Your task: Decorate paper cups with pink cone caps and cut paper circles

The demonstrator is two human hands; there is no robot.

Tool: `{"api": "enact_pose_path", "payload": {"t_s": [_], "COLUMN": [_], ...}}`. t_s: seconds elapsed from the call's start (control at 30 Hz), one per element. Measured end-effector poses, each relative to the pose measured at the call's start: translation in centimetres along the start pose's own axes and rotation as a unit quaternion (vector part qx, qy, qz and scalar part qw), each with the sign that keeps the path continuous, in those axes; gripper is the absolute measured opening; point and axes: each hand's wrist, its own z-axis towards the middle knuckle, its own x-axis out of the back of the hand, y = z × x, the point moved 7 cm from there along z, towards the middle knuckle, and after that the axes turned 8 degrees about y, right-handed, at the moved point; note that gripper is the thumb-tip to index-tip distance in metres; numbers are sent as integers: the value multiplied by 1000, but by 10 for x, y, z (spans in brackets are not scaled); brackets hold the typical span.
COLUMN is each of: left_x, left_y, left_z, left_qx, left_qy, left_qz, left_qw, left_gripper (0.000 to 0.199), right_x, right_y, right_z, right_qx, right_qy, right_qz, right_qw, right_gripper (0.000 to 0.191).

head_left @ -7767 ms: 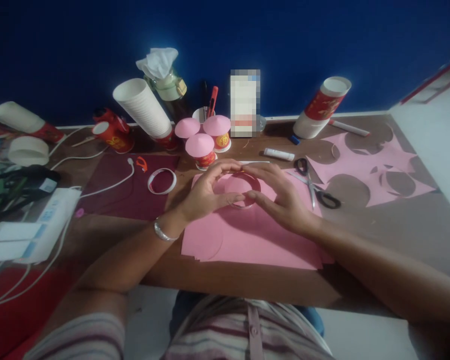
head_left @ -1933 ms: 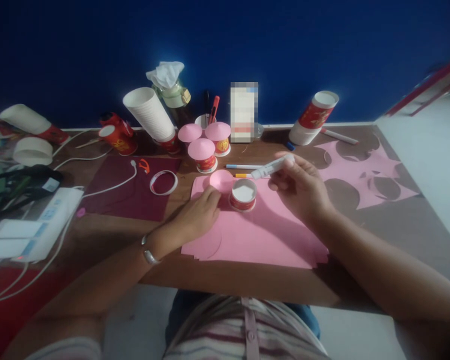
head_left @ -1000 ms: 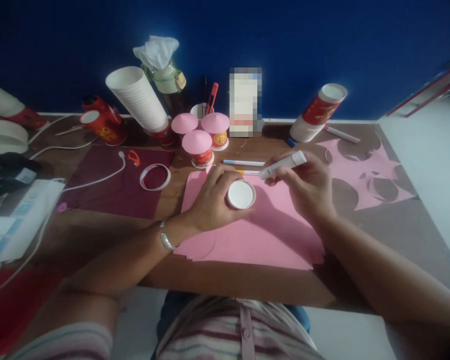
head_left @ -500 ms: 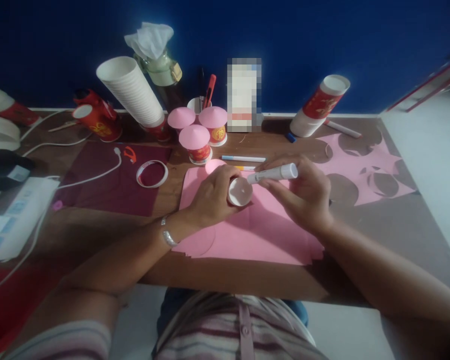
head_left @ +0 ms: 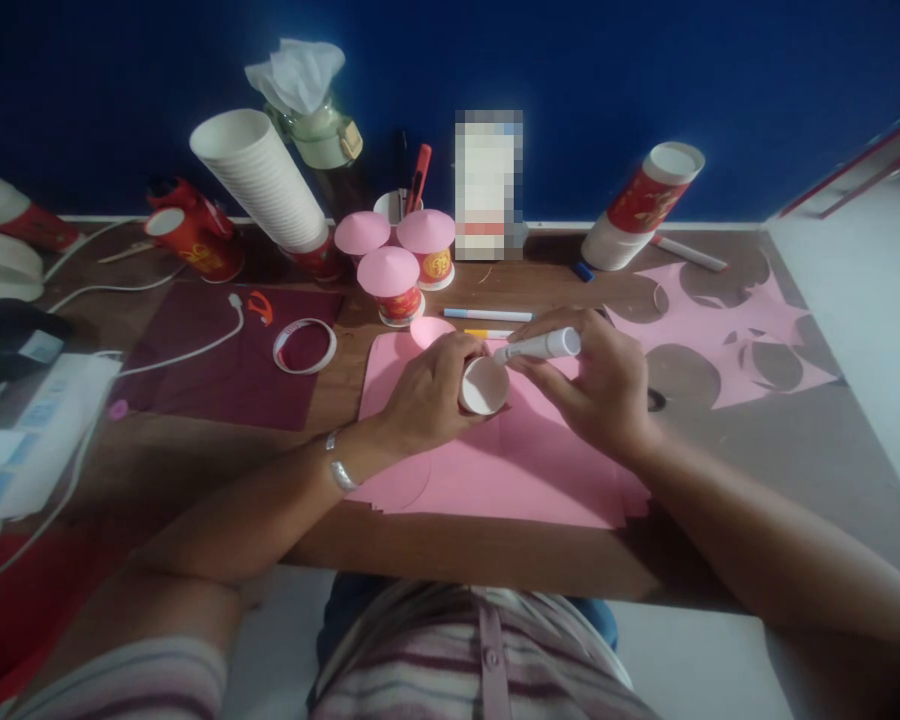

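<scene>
My left hand [head_left: 436, 392] is wrapped round a small paper cup [head_left: 485, 386], whose white inside faces up toward the camera. In my right hand [head_left: 596, 375] is a thick white marker-shaped tube [head_left: 541, 346], slanted so that its near end meets the cup's upper rim. Both hands are above a stack of pink paper [head_left: 525, 470]. Behind them stand three red cups topped with pink paper cones [head_left: 388, 272]. A pink round piece [head_left: 430, 331] lies at the stack's back edge.
Tall stacked cups [head_left: 259, 180] lean at the back left, another cup stack [head_left: 645, 207] at the back right. Pens [head_left: 487, 315], a tape ring [head_left: 304, 346], dark red paper [head_left: 195, 370], cut pink scraps [head_left: 720, 330], white cables and a phone-like blurred object [head_left: 487, 190] are around.
My right hand and the tube have shifted slightly left. The cup has moved a little right and down, and its opening shows slightly more. A dark ring now shows beside my right wrist.
</scene>
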Motion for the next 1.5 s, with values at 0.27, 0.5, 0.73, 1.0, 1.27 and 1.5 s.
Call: {"api": "enact_pose_path", "payload": {"t_s": [0.27, 0.5, 0.73, 1.0, 1.27, 1.5], "left_x": [3, 6, 4, 6, 7, 8], "left_y": [-3, -4, 1, 0, -6, -5], "left_z": [-1, 2, 0, 1, 5, 5], "left_qx": [40, 31, 23, 12, 41, 47], "left_qy": [16, 36, 36, 41, 52, 68], "left_qz": [-18, -31, 6, -9, -36, -42], "left_qw": [999, 998, 999, 999, 997, 996], "left_gripper": [59, 61, 55, 61, 58, 53], "right_x": [2, 5, -1, 1, 5, 2], "right_y": [5, 6, -9, 0, 3, -12], "right_z": [-3, -6, -3, -4, -6, -8], "right_qx": [-16, -54, 22, 9, -49, 44], "right_qy": [5, 17, 0, 21, 23, 22], "right_qz": [8, 34, -8, -41, 15, -33], "right_qw": [1000, 998, 1000, 999, 998, 998], "right_gripper": [13, 19, 18, 16, 18, 16]}}
